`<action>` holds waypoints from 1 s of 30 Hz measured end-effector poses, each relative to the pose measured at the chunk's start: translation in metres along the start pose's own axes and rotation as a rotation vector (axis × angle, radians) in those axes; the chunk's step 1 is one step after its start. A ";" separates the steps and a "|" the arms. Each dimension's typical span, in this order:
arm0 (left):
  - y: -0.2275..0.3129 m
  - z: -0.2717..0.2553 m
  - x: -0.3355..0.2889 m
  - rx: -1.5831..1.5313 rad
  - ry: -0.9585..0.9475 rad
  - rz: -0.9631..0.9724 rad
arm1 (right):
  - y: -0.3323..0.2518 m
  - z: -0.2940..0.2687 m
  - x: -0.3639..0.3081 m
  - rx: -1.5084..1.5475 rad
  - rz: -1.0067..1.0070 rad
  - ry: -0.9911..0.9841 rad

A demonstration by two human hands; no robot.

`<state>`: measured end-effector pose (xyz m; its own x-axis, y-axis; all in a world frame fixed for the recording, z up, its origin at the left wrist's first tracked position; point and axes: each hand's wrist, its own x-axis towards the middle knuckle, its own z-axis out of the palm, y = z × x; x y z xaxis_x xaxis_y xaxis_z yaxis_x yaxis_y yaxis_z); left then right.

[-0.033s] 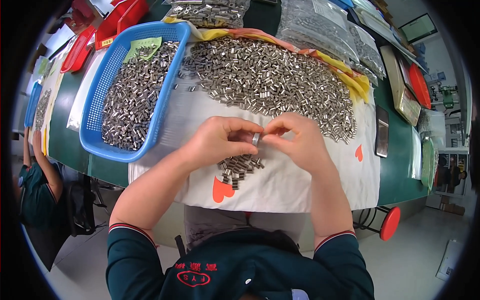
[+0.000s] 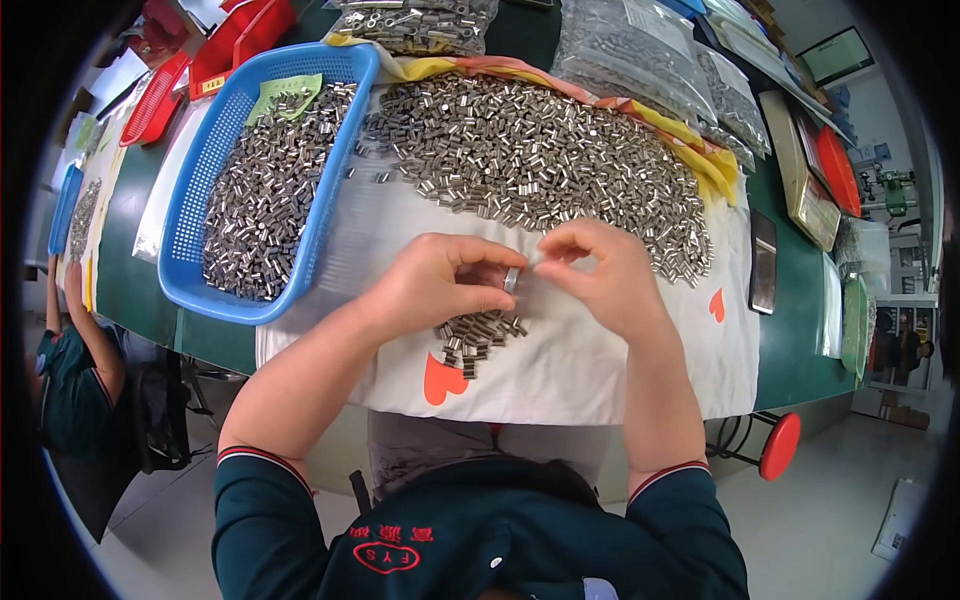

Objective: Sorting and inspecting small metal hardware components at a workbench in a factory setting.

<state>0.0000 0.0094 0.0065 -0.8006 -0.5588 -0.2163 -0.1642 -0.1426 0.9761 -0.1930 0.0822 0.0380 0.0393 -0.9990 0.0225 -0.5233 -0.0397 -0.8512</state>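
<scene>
- Left of the frame, I see a blue basket (image 2: pixel 172 225) of short grey metal cylinders (image 2: pixel 255 205); any writing on its pale green slip (image 2: pixel 268 103) is too small for me.
- Lower centre-left, red lettering and an oval emblem (image 2: pixel 387 557) mark the dark green shirt (image 2: pixel 455 505).
- Centre, the left hand (image 2: pixel 425 285) pinches a shiny silvery metal piece (image 2: pixel 511 280) between thumb and finger; its palm side is hidden from me. A small cluster (image 2: pixel 475 345) lies below.
- Just right, the right hand (image 2: pixel 612 282) is curled; I can't tell whether its fingertips meet or hold anything.
</scene>
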 end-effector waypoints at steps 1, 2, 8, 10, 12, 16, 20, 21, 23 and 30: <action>0.003 0.000 0.000 -0.001 -0.001 0.001 | 0.004 -0.004 0.001 -0.134 0.037 0.095; 0.007 0.000 -0.001 0.067 -0.031 0.000 | 0.008 -0.007 0.002 -0.267 0.074 0.190; 0.005 0.000 0.000 0.148 -0.054 0.036 | 0.019 0.013 0.006 -0.514 0.012 0.246; 0.003 -0.001 0.001 0.117 -0.040 0.045 | 0.020 0.018 0.009 -0.589 -0.059 0.295; 0.003 -0.002 0.001 0.067 -0.049 0.015 | 0.018 0.019 0.010 -0.675 -0.060 0.266; 0.002 -0.004 0.002 0.030 -0.038 0.021 | 0.020 0.016 0.005 -0.525 0.014 0.159; 0.001 -0.004 0.003 -0.043 -0.034 0.018 | 0.017 0.015 0.003 -0.643 -0.098 0.212; 0.001 -0.005 0.004 -0.075 -0.027 0.014 | 0.014 0.015 0.003 -0.685 -0.126 0.207; 0.000 -0.006 0.004 -0.146 -0.013 0.005 | 0.010 0.017 0.003 -0.468 -0.063 0.216; 0.001 -0.006 0.006 -0.231 0.018 0.012 | -0.002 0.023 -0.001 0.013 -0.100 0.190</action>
<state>-0.0013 0.0010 0.0061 -0.7909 -0.5758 -0.2071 -0.0166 -0.3180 0.9479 -0.1724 0.0837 0.0277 -0.0713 -0.9762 0.2048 -0.5141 -0.1400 -0.8462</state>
